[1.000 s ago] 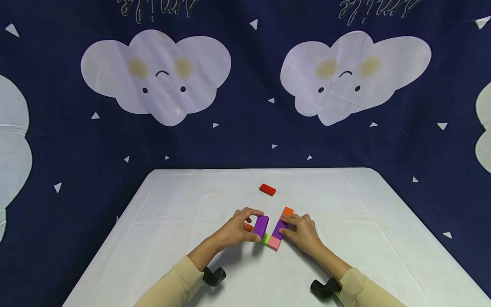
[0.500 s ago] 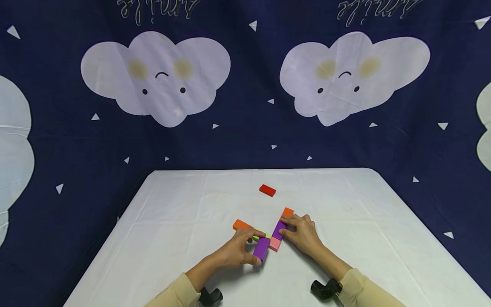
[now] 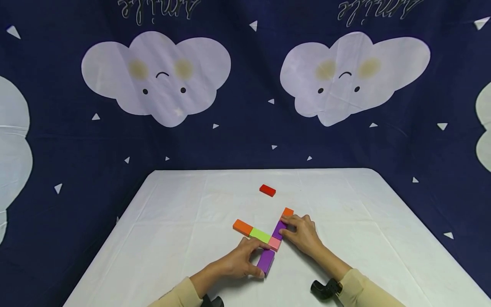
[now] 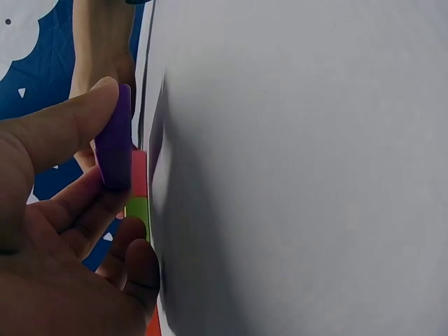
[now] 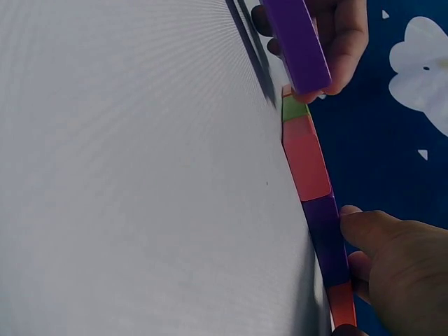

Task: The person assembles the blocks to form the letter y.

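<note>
Head view: I see the left hand [image 3: 241, 258] pinching the near purple block [image 3: 266, 262], just worktop [image 3: 184, 204] near-edge side of the pink block [image 3: 274, 243], long axis roughly matching the far purple block [image 3: 278, 230] the right hand [image 3: 303, 235] grips.

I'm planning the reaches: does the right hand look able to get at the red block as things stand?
Probably yes, once the right hand releases its purple block: the red block lies apart from the rest, with only a flat-lying orange block roughly between.
</note>
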Motion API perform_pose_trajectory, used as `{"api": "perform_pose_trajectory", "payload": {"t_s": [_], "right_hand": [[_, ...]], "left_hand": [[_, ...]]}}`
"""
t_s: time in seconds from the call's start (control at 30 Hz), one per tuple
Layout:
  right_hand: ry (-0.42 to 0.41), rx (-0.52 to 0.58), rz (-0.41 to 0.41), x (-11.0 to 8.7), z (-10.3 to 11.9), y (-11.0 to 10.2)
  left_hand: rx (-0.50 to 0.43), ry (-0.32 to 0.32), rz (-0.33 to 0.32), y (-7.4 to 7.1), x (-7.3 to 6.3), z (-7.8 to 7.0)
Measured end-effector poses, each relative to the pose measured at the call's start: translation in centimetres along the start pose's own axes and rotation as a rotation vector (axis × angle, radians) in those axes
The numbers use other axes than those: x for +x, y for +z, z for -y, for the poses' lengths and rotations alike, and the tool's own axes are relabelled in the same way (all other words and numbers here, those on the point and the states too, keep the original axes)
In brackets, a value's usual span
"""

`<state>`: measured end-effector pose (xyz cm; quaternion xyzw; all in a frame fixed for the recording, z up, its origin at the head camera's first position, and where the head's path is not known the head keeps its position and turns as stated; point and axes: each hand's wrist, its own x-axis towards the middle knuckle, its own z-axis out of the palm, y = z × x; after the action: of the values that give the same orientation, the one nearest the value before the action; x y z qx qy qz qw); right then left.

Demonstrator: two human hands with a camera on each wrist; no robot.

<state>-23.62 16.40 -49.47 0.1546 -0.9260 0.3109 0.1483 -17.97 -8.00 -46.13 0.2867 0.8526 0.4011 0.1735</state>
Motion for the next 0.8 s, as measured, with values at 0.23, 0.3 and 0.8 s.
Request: {"api": "perform_pose_trajectory", "payload": {"t_s": [0.23, 0.3, 0.8], "right_hand": [[-0.006, -0.001, -0.004, 0.02, 0.02, -0.06], [-0.007, 0.001, -0.005, -0.01, 0.03, -0.07], [-0.019, 0.005, -0.012, -0.04, -0.02, 0.00]], "left_hand": [[0.022, 0.000, 0.003, 0.39, 0.21, 0.18], [0.033, 0.003, 0.001, 0.46, 0.24, 0.26], [0.097, 0.023, -0.004, 0.43, 0.26, 0.34]]}}
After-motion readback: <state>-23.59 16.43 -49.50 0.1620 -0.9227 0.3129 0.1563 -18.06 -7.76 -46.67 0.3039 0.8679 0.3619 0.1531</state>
